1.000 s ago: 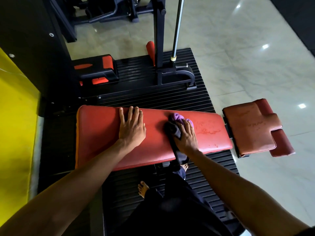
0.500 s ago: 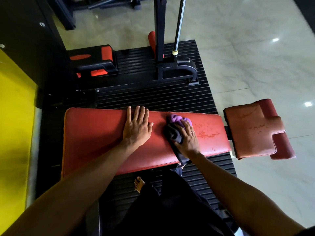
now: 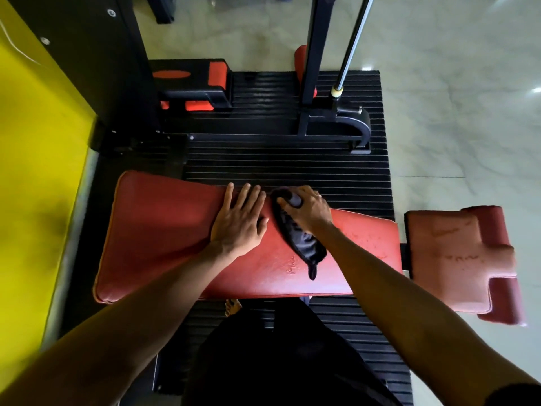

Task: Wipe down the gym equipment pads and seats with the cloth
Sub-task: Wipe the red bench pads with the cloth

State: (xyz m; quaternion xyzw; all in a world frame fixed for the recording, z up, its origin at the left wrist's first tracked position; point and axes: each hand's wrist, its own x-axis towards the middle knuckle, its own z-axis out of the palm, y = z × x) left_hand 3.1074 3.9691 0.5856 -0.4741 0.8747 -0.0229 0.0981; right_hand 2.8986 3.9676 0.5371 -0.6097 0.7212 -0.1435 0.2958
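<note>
A long red bench pad [image 3: 164, 230] lies across the middle of the view. My left hand [image 3: 240, 221] rests flat on it with fingers straight, near the pad's far edge. Just to its right, my right hand [image 3: 307, 208] grips a dark cloth with a purple end [image 3: 298, 244] and presses it onto the pad at the far edge; the cloth trails toward me over the pad. A smaller red T-shaped seat pad [image 3: 456, 259] sits to the right of the bench, apart from both hands.
A black ribbed floor mat [image 3: 278, 159] lies under the bench. A black machine upright [image 3: 313, 54] and chrome rod [image 3: 351, 45] rise behind it, with a black and red footrest [image 3: 193, 83] at the back left. A yellow panel [image 3: 38, 171] lines the left. My bare foot [image 3: 232, 306] shows below the bench.
My right hand has slid the cloth left and toward the pad's far edge, closer to my left hand. The cloth now trails across the pad. The left hand stays flat on the pad.
</note>
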